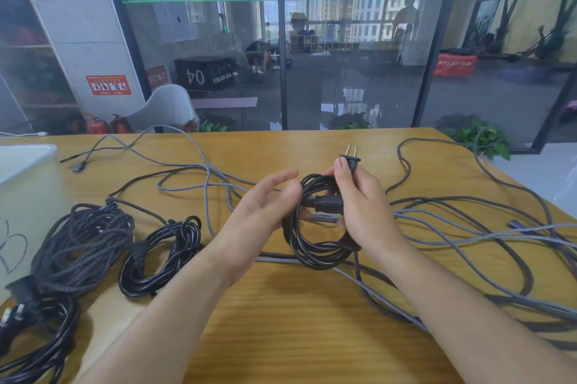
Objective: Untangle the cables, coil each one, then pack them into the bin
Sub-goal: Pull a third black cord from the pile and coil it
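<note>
Right hand [359, 205] gripping a black power cable coil [315, 227] above the middle of the desk [281, 336], thumb and fingers curled round the bundle, 2-pin plug [351, 158] standing up past the thumb. Left hand [265, 199] open, fingers straight and relaxed, close against the coil's left side; contact hard to tell. Looks like the closing stage of coiling this cable, with the loose end yet to be secured.

To finish well: keep the loops pinched together at 1 point so none slips out; bring the plug end round the bundle and tuck it through, snug but not tight enough to kink the lead near the plug. Keep the coil lifted clear of the grey braided cables [468, 227] sprawled loose beneath and to the right, lest a strand catch in the loops.

Already coiled at left: 1 dark braided bundle [84, 246], 1 black coil [162, 255], another black bundle [37, 336] at the near-left edge. White bin [25, 183] at far left, nothing visibly packed inside. Sensible spot for this coil: beside the other 3, or straight into the bin.
</note>
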A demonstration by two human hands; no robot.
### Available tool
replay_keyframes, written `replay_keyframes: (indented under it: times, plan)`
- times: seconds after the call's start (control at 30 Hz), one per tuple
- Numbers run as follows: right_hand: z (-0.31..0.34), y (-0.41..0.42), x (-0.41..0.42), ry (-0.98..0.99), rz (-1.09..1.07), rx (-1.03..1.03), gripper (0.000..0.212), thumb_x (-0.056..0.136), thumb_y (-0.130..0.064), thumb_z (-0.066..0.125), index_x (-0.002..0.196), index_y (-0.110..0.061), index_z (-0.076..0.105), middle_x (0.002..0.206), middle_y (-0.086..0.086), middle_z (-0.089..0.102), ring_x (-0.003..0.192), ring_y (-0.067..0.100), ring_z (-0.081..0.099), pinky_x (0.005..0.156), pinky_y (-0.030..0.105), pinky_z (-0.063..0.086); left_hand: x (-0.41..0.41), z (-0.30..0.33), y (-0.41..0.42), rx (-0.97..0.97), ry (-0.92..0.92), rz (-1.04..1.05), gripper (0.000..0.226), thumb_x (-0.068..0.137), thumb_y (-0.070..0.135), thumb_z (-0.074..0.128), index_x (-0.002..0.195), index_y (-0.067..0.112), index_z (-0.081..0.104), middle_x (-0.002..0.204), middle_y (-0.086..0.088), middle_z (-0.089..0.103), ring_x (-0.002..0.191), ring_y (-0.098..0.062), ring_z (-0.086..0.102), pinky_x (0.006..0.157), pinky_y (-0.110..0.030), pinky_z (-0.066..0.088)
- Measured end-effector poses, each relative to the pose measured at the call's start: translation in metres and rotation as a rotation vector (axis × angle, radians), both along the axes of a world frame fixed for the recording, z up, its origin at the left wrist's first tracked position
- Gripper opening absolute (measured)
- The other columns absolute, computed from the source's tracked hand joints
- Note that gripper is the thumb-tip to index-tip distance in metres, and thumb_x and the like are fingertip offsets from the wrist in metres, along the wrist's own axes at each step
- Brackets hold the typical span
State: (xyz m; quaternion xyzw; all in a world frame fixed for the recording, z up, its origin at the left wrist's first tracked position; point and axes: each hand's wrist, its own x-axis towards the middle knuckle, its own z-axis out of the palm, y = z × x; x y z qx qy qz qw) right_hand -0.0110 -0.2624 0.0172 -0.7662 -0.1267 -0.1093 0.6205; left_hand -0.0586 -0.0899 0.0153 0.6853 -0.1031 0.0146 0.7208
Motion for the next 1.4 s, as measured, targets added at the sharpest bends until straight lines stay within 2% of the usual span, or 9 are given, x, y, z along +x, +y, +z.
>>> replay_keyframes:
  times: [0.13, 0.23, 0.4, 0.63, 0.73, 0.9, 1.03, 1.2, 1.4]
  plan:
    - [0.004, 0.003, -0.003, 0.27, 0.171, 0.215, 0.046, 0.106, -0.051, 0.049, 0.11, -0.009, 0.065, 0.085, 0.008, 0.072, 0.068, 0.019, 0.065, 0.047, 0.029, 0.045, 0.001, -0.005, 0.002, 0.069, -0.029, -0.006, 0.074, 0.088, -0.008, 0.074, 0.148, 0.025, 0.047, 0.104, -0.011, 0.074, 0.096, -0.018, 0.07, 0.087, -0.024, 0.054]
    - [0.008, 0.003, -0.005, 0.385, 0.276, 0.307, 0.052, 0.099, -0.05, 0.061, 0.114, 0.0, 0.063, 0.095, 0.009, 0.072, 0.074, 0.02, 0.067, 0.049, 0.03, 0.047, 0.003, -0.005, 0.002, 0.005, -0.036, 0.048, 0.073, 0.085, -0.017, 0.07, 0.143, 0.025, 0.053, 0.101, -0.012, 0.076, 0.089, -0.018, 0.07, 0.086, -0.024, 0.054]
    - [0.009, 0.003, -0.006, 0.365, 0.362, 0.283, 0.032, 0.096, -0.047, 0.064, 0.096, -0.015, 0.069, 0.088, 0.007, 0.07, 0.07, 0.015, 0.061, 0.051, 0.027, 0.045, 0.002, -0.003, 0.003, 0.131, -0.137, 0.12, 0.053, 0.086, -0.003, 0.078, 0.132, 0.02, 0.064, 0.098, -0.007, 0.079, 0.083, -0.011, 0.072, 0.075, -0.022, 0.056]
    - [0.003, 0.008, -0.006, 0.29, 0.511, 0.325, 0.068, 0.091, -0.064, 0.06, 0.133, -0.01, 0.062, 0.109, 0.004, 0.071, 0.091, 0.016, 0.062, 0.068, 0.033, 0.052, 0.006, -0.006, 0.005, 0.126, -0.129, 0.351, 0.028, 0.09, 0.021, 0.08, 0.116, 0.023, 0.072, 0.069, -0.003, 0.073, 0.059, -0.017, 0.065, 0.054, -0.028, 0.052]
    - [-0.004, 0.015, -0.01, 0.151, 0.388, 0.18, 0.062, 0.089, -0.068, 0.06, 0.129, -0.02, 0.062, 0.115, 0.007, 0.07, 0.094, 0.014, 0.067, 0.067, 0.033, 0.057, 0.007, -0.009, 0.007, 0.155, -0.152, 0.383, 0.025, 0.09, 0.024, 0.08, 0.114, 0.025, 0.072, 0.065, -0.008, 0.07, 0.053, -0.016, 0.059, 0.052, -0.027, 0.05]
    - [-0.004, 0.014, -0.013, 0.009, 0.27, 0.128, 0.04, 0.099, -0.055, 0.049, 0.12, -0.025, 0.064, 0.102, 0.008, 0.065, 0.08, 0.011, 0.064, 0.056, 0.035, 0.055, 0.003, -0.008, -0.002, 0.083, -0.17, 0.237, 0.025, 0.098, 0.02, 0.071, 0.123, 0.021, 0.068, 0.076, -0.004, 0.069, 0.067, -0.02, 0.063, 0.06, -0.029, 0.054]
    - [-0.004, 0.013, -0.013, 0.041, 0.307, 0.15, 0.032, 0.102, -0.05, 0.052, 0.116, -0.025, 0.067, 0.085, 0.011, 0.054, 0.074, 0.016, 0.055, 0.054, 0.036, 0.052, 0.002, -0.008, -0.01, 0.088, -0.186, 0.282, 0.029, 0.097, 0.043, 0.064, 0.118, 0.022, 0.066, 0.066, -0.004, 0.063, 0.06, -0.02, 0.06, 0.058, -0.03, 0.052]
    - [-0.007, 0.019, -0.017, -0.05, 0.198, 0.067, 0.046, 0.103, -0.058, 0.04, 0.098, -0.024, 0.071, 0.074, 0.001, 0.065, 0.06, 0.017, 0.056, 0.052, 0.039, 0.048, -0.001, -0.007, -0.014, 0.187, -0.275, 0.387, 0.016, 0.099, 0.033, 0.064, 0.111, 0.022, 0.066, 0.059, 0.012, 0.064, 0.041, -0.017, 0.054, 0.044, -0.027, 0.048]
    - [0.001, 0.022, -0.018, -0.029, 0.136, 0.128, 0.058, 0.103, -0.056, 0.044, 0.072, -0.01, 0.062, 0.052, -0.002, 0.04, 0.046, 0.016, 0.039, 0.045, 0.03, 0.036, -0.005, -0.004, -0.024, 0.159, -0.273, 0.396, 0.021, 0.096, 0.042, 0.059, 0.108, 0.027, 0.069, 0.082, 0.009, 0.074, 0.039, -0.017, 0.054, 0.041, -0.027, 0.048]
